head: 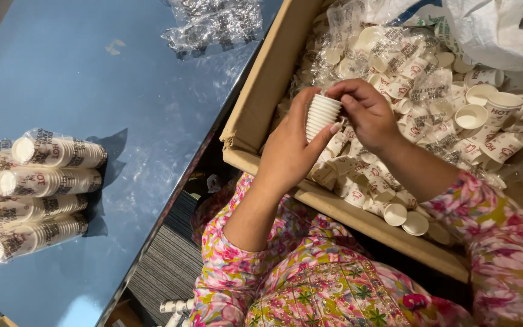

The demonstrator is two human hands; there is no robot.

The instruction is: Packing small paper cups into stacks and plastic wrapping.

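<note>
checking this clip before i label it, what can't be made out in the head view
- Stack of small white paper cups: its lower part is hidden behind the left hand and right hand, so no count.
- Brown cardboard box: its far and right sides run off the frame or under white plastic sheeting.
- Plastic-wrapped sleeves of cups on the blue table: cut off by the left edge.

Loose paper cups [431, 115] fill the cardboard box [261, 91] almost to its walls, leaving little bare bottom. On the table [122, 109], wrapped cup stacks [37, 194] crowd the left edge and crumpled plastic [213, 24] lies at the far side; the middle lies open.
</note>
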